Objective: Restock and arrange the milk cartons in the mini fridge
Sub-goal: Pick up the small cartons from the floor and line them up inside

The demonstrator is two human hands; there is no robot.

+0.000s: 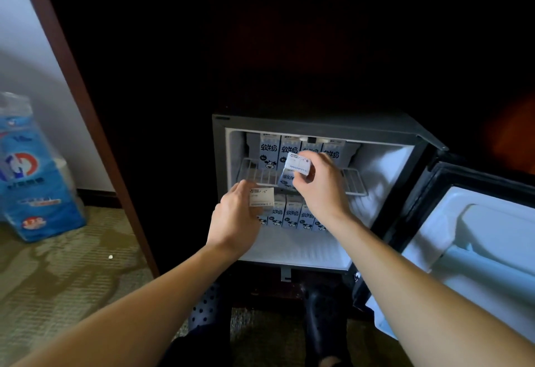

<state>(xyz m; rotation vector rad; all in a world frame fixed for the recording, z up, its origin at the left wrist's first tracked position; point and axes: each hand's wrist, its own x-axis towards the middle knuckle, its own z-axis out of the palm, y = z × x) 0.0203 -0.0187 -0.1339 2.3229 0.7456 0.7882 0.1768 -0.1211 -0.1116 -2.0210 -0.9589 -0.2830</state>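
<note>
- my left hand [236, 216] grips the left carton [262, 197] near its top end, just in front of the left end of the bottom row [291, 217] on the fridge [318, 123] floor.
- my right hand [321, 184] pinches the right carton [296, 168] round its top. the carton is tilted, with its lower end near the front edge of the shelf [354, 181].
- the top row [267, 152] stands upright along the back of the shelf. the bottom row stands upright below it, faces toward me.
- the next move, i judge, turns on this: both rows lie straight ahead, away from me. the right carton's long axis leans, top toward me, so it needs righting before it can stand in front of the top row. my right hand is nearer that shelf.
- the left carton looks about upright, though my hand hides most of it. my left hand is nearer the bottom row's left end.
- the door [477, 236] hangs open on my right, apart from both arms.
</note>
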